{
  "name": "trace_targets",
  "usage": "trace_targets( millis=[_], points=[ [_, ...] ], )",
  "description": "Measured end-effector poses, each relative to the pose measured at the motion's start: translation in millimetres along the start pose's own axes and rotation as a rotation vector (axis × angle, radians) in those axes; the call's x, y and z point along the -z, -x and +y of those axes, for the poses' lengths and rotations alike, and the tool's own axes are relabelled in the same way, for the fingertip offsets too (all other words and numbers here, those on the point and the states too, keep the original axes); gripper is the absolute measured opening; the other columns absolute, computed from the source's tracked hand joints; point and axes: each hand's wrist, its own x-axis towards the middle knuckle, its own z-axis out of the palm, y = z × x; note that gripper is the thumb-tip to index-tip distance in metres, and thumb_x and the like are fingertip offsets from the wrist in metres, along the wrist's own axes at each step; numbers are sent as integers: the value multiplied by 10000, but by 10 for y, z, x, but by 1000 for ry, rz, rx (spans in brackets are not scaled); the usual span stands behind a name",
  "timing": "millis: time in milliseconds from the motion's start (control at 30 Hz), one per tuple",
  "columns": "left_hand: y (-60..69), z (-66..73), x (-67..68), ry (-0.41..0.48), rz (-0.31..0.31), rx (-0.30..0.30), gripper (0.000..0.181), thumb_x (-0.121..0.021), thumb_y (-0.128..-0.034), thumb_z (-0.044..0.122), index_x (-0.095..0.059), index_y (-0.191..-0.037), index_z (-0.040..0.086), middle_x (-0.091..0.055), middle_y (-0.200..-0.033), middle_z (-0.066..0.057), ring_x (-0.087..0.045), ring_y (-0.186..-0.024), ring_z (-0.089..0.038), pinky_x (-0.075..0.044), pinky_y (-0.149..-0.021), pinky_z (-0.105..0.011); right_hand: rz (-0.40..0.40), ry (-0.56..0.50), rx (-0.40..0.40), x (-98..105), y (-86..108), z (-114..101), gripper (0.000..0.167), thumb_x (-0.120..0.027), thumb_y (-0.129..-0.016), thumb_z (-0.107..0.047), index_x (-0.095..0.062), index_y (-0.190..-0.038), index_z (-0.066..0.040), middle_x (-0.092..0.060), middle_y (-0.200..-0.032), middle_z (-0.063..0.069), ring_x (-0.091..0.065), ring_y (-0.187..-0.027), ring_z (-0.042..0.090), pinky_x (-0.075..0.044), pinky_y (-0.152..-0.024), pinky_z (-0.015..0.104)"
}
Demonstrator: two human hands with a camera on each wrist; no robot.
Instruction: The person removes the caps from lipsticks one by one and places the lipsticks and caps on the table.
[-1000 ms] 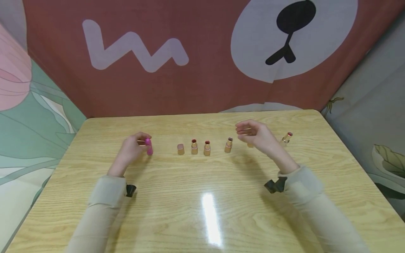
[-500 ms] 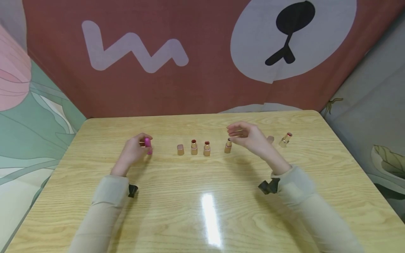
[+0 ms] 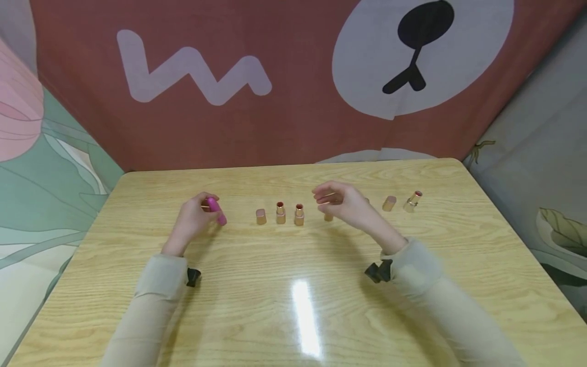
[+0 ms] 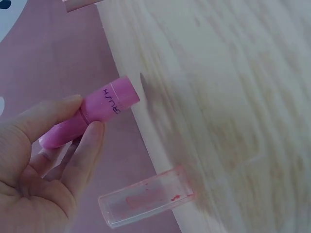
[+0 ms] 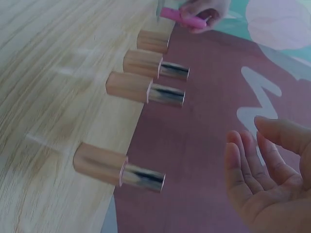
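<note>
My left hand (image 3: pixel 194 215) pinches a pink lipstick tube (image 4: pixel 109 101) lettered along its side. In the left wrist view the tube is lifted off the table, and a clear cap (image 4: pixel 146 196) stands close by it. My right hand (image 3: pixel 345 205) hovers with loosely bent fingers and holds nothing. Below it is an uncapped gold lipstick (image 5: pixel 99 162), partly hidden in the head view. Two more uncapped gold lipsticks stand upright left of this hand, one (image 3: pixel 281 214) beside the other (image 3: pixel 299 216). A closed gold piece (image 3: pixel 261 216) stands between them and my left hand.
Right of my right hand stand another closed gold piece (image 3: pixel 389 203) and an uncapped lipstick (image 3: pixel 411 204) with a paler base. Something small (image 3: pixel 367 200) is mostly hidden behind the right wrist. A patterned cloth (image 3: pixel 293 127) rises behind the wooden table (image 3: pixel 257 285).
My right hand has moved left along the row, uncovering the pieces at the right. The pink lipstick tube has tilted, its lower end swinging right, while my left hand stays nearly in place.
</note>
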Motion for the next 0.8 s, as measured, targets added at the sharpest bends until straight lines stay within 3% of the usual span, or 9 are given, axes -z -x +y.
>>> trace_targets(
  millis=[200,400,567,800],
  points=[
    [17,43,30,44,14,6,441,-640,-900,91,-509,-1308,-14,-570,-1229,-257,-600,-1134,-393,-541,-890,-427,-49,-6,-3,-126,-36,-60,349,-618,-894,-5,-566,-1239,-5,-595,-1229,224,-604,-1130,328,-550,-887,371],
    [57,148,34,97,35,-18,452,-665,-888,114,-525,-1305,7,-598,-1201,-220,-619,-1112,-350,-550,-815,-264,-76,16,17,-226,-61,-94,357,-629,-881,3,-569,-1233,10,-625,-1198,194,-621,-1094,338,-552,-874,363],
    [91,268,-1,142,33,-38,446,-681,-881,130,-542,-1288,13,-611,-1168,-199,-626,-1052,-296,-512,-757,-148,-102,41,38,-294,-91,-94,345,-623,-868,31,-580,-1211,15,-632,-1180,210,-633,-1070,337,-556,-872,354],
    [125,414,-95,200,6,-60,436,-689,-872,115,-548,-1270,3,-618,-1155,-200,-632,-1021,-254,-505,-746,-111,-147,78,16,-388,-125,-95,328,-635,-873,12,-585,-1197,4,-630,-1170,229,-630,-1076,335,-554,-883,351]
  ],
)
